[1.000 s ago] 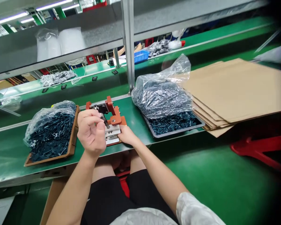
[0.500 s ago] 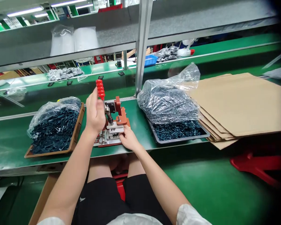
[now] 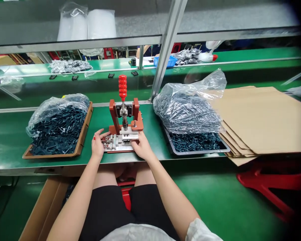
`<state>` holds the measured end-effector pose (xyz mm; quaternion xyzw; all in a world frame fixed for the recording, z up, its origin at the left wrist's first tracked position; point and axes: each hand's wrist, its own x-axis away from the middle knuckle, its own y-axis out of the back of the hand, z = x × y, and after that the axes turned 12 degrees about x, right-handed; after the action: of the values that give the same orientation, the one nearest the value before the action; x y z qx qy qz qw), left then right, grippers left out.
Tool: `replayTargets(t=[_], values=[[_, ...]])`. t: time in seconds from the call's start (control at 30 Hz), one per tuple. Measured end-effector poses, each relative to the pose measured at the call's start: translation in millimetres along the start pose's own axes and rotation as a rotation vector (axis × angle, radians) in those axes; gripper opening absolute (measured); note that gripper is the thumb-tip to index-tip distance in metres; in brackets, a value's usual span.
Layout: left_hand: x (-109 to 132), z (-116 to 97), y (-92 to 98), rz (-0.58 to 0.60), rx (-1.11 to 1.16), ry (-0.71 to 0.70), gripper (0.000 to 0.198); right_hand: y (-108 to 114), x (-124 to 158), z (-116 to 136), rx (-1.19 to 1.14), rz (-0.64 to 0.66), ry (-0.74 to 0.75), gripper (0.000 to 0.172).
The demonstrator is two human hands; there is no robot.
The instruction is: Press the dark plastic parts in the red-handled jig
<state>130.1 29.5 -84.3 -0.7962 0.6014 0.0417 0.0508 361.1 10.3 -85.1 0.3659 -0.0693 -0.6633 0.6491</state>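
Observation:
A toggle-clamp fixture (image 3: pixel 121 145) with a brown frame and a metal bed stands on the green bench in front of me. Its red-handled lever (image 3: pixel 122 87) points straight up, with no hand on it. My left hand (image 3: pixel 97 144) is at the left end of the metal bed, fingers apart and reaching along its edge. At the right end, beside the white block (image 3: pixel 130 135), my right hand (image 3: pixel 142 146) has thumb and fingers closed at the block's edge. Whatever lies between those fingers is hidden.
Left stands a brown tray (image 3: pixel 80 142) heaped with dark parts (image 3: pixel 57 130) under plastic. Right is a grey tray (image 3: pixel 203 152) of small dark pieces with a filled plastic bag (image 3: pixel 188 107) on it. Cardboard sheets (image 3: pixel 266 117) lie farther right. A metal post (image 3: pixel 169 47) rises behind.
My left hand has let go of the red-handled lever and come down to the left end of the fixture. My right hand stays at the right end. The camera view has shifted.

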Motion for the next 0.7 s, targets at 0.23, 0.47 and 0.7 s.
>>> replayTargets(t=[0.23, 0.47, 0.7], values=[[-3, 7, -1.7, -0.029, 0.025, -0.064, 0.060, -17, -6, 11, 0.143, -0.034, -0.168, 0.035], [80, -12, 13.7, -0.315, -0.213, -0.380, 0.062, -10, 29, 35, 0.229, -0.190, -0.093, 0.021], [194, 12, 20.5, 0.128, 0.204, 0.462, 0.047, -46, 125, 83, 0.027, 0.181, 0.110, 0.029]])
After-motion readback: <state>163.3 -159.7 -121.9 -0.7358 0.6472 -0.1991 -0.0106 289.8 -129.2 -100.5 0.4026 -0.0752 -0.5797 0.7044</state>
